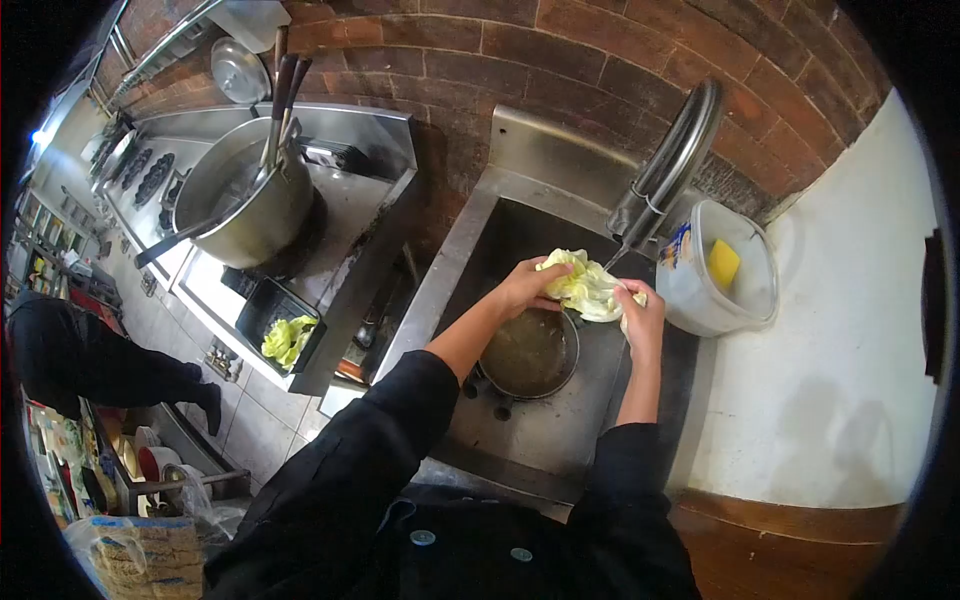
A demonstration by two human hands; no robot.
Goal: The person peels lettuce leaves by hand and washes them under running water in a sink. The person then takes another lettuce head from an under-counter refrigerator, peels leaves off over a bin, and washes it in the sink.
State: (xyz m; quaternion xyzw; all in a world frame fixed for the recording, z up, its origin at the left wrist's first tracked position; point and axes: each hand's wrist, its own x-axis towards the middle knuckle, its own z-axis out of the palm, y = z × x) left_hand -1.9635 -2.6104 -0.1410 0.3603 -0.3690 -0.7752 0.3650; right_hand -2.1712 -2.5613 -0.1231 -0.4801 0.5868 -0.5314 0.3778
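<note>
Both my hands hold a pale green bunch of lettuce (583,287) over the sink (560,430), beneath the faucet (665,165). My left hand (527,288) grips its left side, with the fingers closed around the leaves. On the right side, my right hand (641,312) pinches the leaf edges. Water from the faucet seems to run onto the lettuce. Below the hands, a round metal pan (530,355) with murky water sits in the sink. Its upper rim is partly hidden by the lettuce and my left hand.
Left of the sink, a black tray (262,308) holds more lettuce leaves (290,342). A large pot (250,200) with long-handled utensils stands on the stove. Right of the faucet is a plastic tub (715,270) with a yellow sponge (723,263). Another person (90,355) stands at far left.
</note>
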